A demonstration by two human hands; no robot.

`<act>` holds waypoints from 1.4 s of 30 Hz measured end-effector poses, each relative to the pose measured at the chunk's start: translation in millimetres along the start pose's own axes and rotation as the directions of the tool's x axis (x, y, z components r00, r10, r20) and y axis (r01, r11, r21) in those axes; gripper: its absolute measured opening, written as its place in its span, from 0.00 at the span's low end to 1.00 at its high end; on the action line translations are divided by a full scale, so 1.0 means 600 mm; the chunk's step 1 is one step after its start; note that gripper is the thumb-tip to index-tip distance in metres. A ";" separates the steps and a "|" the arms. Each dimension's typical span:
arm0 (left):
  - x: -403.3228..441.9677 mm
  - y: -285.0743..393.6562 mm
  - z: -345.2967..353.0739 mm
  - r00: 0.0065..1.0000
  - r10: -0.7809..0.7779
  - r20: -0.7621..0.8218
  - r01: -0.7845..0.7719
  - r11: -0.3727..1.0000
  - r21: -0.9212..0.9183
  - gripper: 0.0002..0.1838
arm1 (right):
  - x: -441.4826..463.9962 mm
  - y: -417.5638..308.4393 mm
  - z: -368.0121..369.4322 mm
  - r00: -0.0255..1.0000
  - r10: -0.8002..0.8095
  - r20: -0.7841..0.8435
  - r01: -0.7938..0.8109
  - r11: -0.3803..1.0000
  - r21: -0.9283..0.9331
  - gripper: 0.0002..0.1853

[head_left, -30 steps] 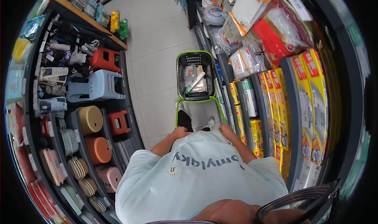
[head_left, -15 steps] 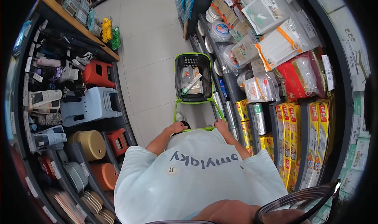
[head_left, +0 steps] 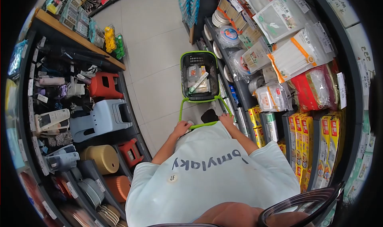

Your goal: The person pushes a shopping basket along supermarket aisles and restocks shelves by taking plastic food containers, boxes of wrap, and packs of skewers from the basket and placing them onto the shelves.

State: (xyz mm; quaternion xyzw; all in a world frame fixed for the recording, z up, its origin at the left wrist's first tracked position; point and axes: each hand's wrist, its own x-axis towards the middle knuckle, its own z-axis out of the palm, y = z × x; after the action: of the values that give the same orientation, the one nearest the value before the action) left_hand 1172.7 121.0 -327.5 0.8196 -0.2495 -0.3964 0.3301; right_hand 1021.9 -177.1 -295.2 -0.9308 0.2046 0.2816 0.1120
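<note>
Fwd of L hand point(head_left: 182, 128) & R hand point(head_left: 226, 120): blk basket point(head_left: 199, 61), brt grn rim; handle point(head_left: 204, 125) same grn. Floor point(head_left: 153, 51) lt gry, tile grid. Behind hands, shirt point(head_left: 215, 179) v. pale blue w/ navy lettering point(head_left: 209, 167). Left of L hand: stool point(head_left: 99, 121) lt blue, smaller stool point(head_left: 130, 152) red, round stool point(head_left: 101, 159) mustard yel. Right of R hand: boxes point(head_left: 329, 149) yel w/ red panels; fwd-right, pack point(head_left: 297, 53) wht w/ orng band.
</note>
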 end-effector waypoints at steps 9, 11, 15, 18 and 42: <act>0.125 0.055 -0.070 0.985 -0.114 -0.133 0.101 0.990 -0.103 0.19 | 0.107 0.031 -0.091 0.997 -0.026 -0.079 0.032 0.996 0.081 0.13; 0.152 0.082 -0.085 0.979 -0.133 -0.153 0.113 0.985 -0.134 0.18 | 0.132 0.049 -0.119 0.988 -0.085 -0.130 0.095 0.993 0.075 0.12; 0.227 0.114 -0.103 0.975 -0.197 -0.101 0.200 0.980 0.017 0.17 | 0.220 0.094 -0.144 0.979 -0.203 -0.032 0.203 0.979 0.003 0.11; 0.272 0.139 -0.116 0.955 -0.286 -0.084 0.295 0.947 0.130 0.18 | 0.295 0.109 -0.128 0.922 -0.388 0.013 0.387 0.922 0.017 0.09; 0.630 0.101 -0.291 0.711 -0.699 0.078 0.634 0.684 0.360 0.23 | 0.484 0.033 -0.392 0.764 -0.435 0.476 0.332 0.898 0.287 0.23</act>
State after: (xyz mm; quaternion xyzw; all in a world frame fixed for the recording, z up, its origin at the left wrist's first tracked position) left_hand 1518.3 -112.6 -384.5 0.8480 -0.0242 -0.5295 0.0023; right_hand 1345.7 -363.3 -270.8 -0.8239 -0.0044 0.4774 0.3055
